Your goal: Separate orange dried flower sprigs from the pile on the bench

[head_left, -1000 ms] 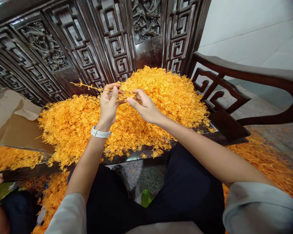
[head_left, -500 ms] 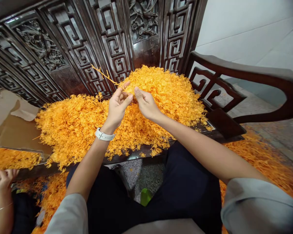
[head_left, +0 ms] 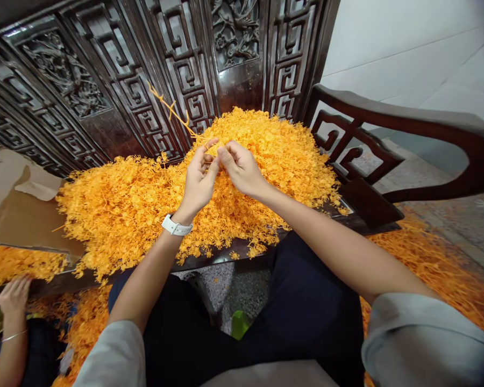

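Note:
Between both hands is a thin, branched orange plastic stem point(head_left: 171, 110), its bare end sticking out up and to the left. My left hand point(head_left: 200, 174), with a white watch on its wrist, is closed around the stem's lower part. My right hand point(head_left: 242, 167) pinches at the same end with thumb and fingers, almost touching the left fingertips; what exactly lies in that pinch is hidden. Below and behind the hands, a large heap of small orange plastic flower-like pieces point(head_left: 145, 204) covers the bench seat.
The dark carved bench back point(head_left: 242, 88) rises behind the heap, and its armrest point(head_left: 427, 121) curves out at right. A cardboard box point(head_left: 32, 215) stands at left. Another person's hand point(head_left: 16, 295) is at lower left. Orange stems point(head_left: 431, 263) lie on the floor at right.
The stem has tipped more upright. My left hand has turned slightly and shifted right, and my hands are closer together. The other person's hand has moved right.

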Motion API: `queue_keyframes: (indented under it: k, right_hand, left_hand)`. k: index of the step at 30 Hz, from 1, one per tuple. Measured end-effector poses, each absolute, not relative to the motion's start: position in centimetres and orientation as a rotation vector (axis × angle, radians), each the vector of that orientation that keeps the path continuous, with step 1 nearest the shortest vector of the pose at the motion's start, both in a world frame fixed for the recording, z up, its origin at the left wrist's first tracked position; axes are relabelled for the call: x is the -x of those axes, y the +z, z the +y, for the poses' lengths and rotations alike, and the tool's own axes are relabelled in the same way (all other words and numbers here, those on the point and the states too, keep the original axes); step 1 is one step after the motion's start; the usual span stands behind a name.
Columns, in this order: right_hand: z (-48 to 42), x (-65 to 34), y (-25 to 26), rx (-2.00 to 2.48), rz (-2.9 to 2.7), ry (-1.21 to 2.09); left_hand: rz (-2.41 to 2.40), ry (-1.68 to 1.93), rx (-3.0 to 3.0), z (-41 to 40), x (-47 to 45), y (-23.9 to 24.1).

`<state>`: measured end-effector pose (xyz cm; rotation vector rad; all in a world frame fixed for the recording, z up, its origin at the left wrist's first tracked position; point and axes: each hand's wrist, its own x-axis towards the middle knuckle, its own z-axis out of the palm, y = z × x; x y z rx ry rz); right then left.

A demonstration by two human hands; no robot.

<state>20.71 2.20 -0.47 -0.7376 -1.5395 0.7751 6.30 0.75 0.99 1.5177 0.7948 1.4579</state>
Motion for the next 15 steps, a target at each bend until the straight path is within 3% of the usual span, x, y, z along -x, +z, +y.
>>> queue_keyframes:
  k: [15]
  right_hand:
    - [2.6,-20.5,-0.2,0.73,-1.469,0.89]
  left_hand:
    - [0.776,1.522,-1.139,-0.2,-8.7,-1.1]
